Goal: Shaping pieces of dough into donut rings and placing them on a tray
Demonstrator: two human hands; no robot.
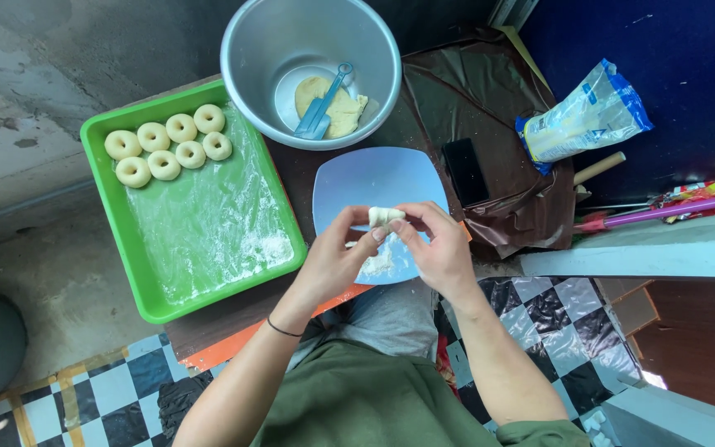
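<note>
Both hands meet above a pale blue square plate, and between them sits a small piece of white dough. The left hand has its grip closed on the dough's near-left end, thumb and fingertips pinching it; the right hand closes its grip on the other end in the same way, fingers curled over the top. The dough looks like a short, stubby roll, soft and matt, slightly thicker in the middle, held just clear of the plate. Right under the two grips a dusting of flour and a few dough scraps lie on the plate. To the left of the grips a green tray rests on the tabletop, its floor smeared with flour; at the tray's far end, well away from the hands, seven ring-shaped dough pieces lie in two rows, touching or nearly so. Beyond the grips, past the plate's far edge, a metal bowl holds a lump of yellowish dough with a blue plastic scraper lying on it. Further right of the grips a clear bag with blue trim lies on its side, and a dark flat rectangular object lies just beside the plate.
</note>
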